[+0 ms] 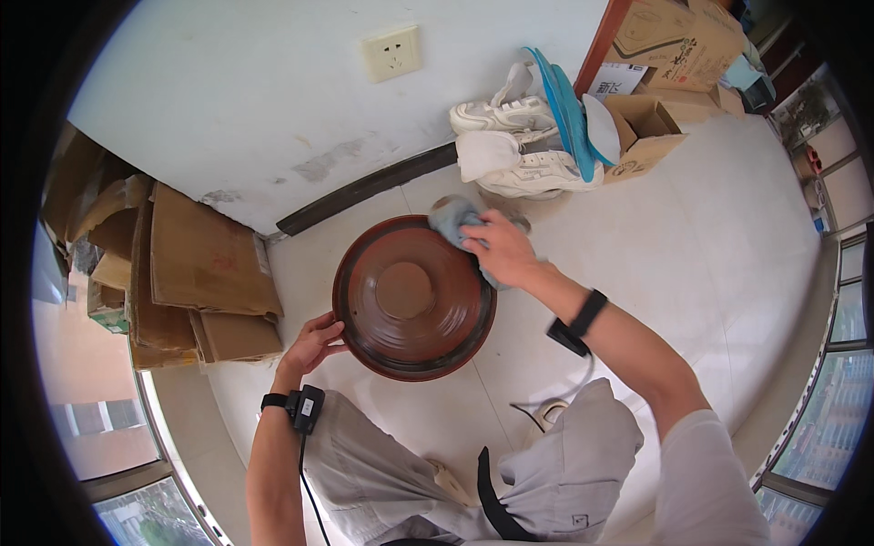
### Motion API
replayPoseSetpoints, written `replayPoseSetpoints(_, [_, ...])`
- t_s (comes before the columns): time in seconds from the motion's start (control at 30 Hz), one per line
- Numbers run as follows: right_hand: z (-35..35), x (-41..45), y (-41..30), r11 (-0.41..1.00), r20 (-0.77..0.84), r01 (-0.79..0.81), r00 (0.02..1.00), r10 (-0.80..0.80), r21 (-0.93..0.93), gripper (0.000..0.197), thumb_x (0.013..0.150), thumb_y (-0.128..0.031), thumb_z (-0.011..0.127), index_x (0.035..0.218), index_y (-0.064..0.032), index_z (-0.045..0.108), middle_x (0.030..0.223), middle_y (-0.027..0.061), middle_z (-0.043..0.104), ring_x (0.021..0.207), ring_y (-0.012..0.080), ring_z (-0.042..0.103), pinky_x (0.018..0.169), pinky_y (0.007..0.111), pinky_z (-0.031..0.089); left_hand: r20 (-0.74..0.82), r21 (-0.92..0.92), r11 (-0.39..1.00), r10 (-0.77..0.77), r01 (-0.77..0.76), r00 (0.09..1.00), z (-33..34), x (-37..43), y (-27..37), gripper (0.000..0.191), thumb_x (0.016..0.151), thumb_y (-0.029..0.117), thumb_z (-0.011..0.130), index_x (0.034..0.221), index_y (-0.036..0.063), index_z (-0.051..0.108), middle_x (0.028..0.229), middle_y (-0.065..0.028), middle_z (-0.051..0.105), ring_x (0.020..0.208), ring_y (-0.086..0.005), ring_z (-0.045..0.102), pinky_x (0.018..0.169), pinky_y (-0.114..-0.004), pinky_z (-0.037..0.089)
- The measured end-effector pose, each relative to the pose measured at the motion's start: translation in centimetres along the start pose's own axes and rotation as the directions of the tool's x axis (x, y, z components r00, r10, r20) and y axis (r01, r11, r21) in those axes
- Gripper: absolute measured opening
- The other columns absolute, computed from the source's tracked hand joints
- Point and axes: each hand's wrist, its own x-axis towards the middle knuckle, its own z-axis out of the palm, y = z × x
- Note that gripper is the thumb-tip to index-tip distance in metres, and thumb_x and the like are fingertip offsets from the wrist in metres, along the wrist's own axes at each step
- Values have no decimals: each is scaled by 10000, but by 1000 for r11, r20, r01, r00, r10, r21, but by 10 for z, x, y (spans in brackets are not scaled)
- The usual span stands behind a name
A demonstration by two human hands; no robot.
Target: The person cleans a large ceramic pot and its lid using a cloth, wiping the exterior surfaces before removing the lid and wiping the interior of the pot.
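Note:
A round, reddish-brown glazed ceramic lid [444, 307] with a raised flat knob and a dark band near its rim lies before me, low over the tiled floor. Whatever may be beneath it is hidden. At the lid's left edge, my left hand [315, 343] grips the rim between thumb and fingers. My right hand [502, 249] holds a crumpled grey-blue cloth [452, 217] against the upper right rim, and part of the cloth hangs below that hand. Both wrists wear black straps with small devices and cables.
White sneakers [539, 170] with blue insoles [563, 102] stand by the wall, beside an open cardboard box [642, 147]. Flattened cardboard [205, 256] leans at the left. A dark skirting strip [369, 191] runs along the wall below a socket [392, 54]. Windows border both sides.

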Motion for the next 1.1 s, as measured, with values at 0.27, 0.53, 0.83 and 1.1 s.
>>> replayPoseSetpoints(0.27, [-21, -17, -9, 977, 369, -21, 924, 100, -212, 189, 960, -197, 520, 1108, -93, 573, 971, 227, 570, 916, 442, 583, 816, 504, 476, 9, 24, 1000, -1, 1, 1000, -9, -4, -5, 470, 1004, 206, 551, 1420, 13, 444, 1314, -78, 556, 1201, -206, 547, 1054, -421, 466])
replayPoseSetpoints(0.53, [-32, -114, -36, 995, 444, -76, 891, 100, -72, 180, 931, -203, 567, 1001, -42, 606, 863, 242, 588, 827, 453, 589, 717, 521, 479, -1, -18, 1000, -3, 3, 1000, -7, -2, -5, 472, 1005, 181, 545, 1426, -2, 432, 1310, -85, 565, 1197, -213, 557, 1084, -417, 448])
replayPoseSetpoints(0.83, [-18, -123, -78, 994, 688, 96, 725, -32, -54, 246, 933, -247, 560, 887, -25, 655, 817, 216, 617, 806, 420, 621, 713, 495, 507, 23, -79, 997, 28, -26, 999, -3, 2, -4, 460, 1007, 180, 546, 1418, 3, 443, 1324, -99, 561, 1198, -208, 560, 1084, -393, 446])
replayPoseSetpoints(1.1, [54, -105, -163, 993, 820, 106, 572, -18, -53, 305, 927, -258, 546, 848, 10, 667, 837, 229, 677, 829, 442, 650, 748, 504, 522, 42, -174, 985, 5, 2, 999, -9, -2, -7, 747, 1018, 582, 316, 1459, -18, 383, 1395, -154, 479, 1261, -276, 488, 1134, -426, 376])
